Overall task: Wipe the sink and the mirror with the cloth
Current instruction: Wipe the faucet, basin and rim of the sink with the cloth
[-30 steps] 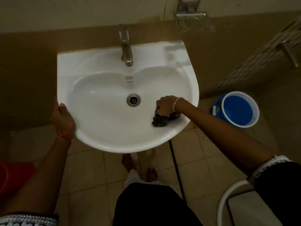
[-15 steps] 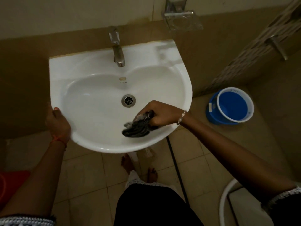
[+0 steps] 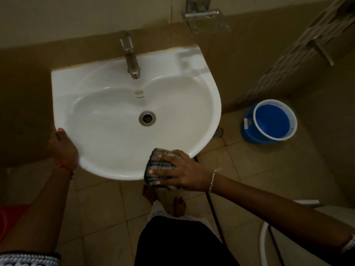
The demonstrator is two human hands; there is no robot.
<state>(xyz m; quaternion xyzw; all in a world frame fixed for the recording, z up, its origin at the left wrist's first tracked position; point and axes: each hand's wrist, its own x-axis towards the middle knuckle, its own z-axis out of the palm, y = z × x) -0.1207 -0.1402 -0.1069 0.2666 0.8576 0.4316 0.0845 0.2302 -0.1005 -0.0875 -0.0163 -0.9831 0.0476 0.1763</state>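
A white wall-mounted sink (image 3: 211, 112) fills the middle of the head view, with a metal tap (image 3: 131, 60) at the back and a round drain (image 3: 147, 118) in the bowl. My right hand (image 3: 184, 171) presses a dark checked cloth (image 3: 158, 169) flat over the sink's front right rim, fingers spread on it. My left hand (image 3: 62, 148) grips the sink's left front edge. No mirror is in view.
A blue bucket (image 3: 270, 121) stands on the tiled floor to the right, beside a floor drain (image 3: 219, 132). A clear soap dish (image 3: 206, 20) hangs on the wall above. A black hose (image 3: 213, 208) runs down under the sink. Bare feet (image 3: 179, 206) stand below it.
My right hand has carried the cloth from the bowl's right inner side, across the lower bowl, out onto the front rim. The left hand has kept its hold on the left edge.
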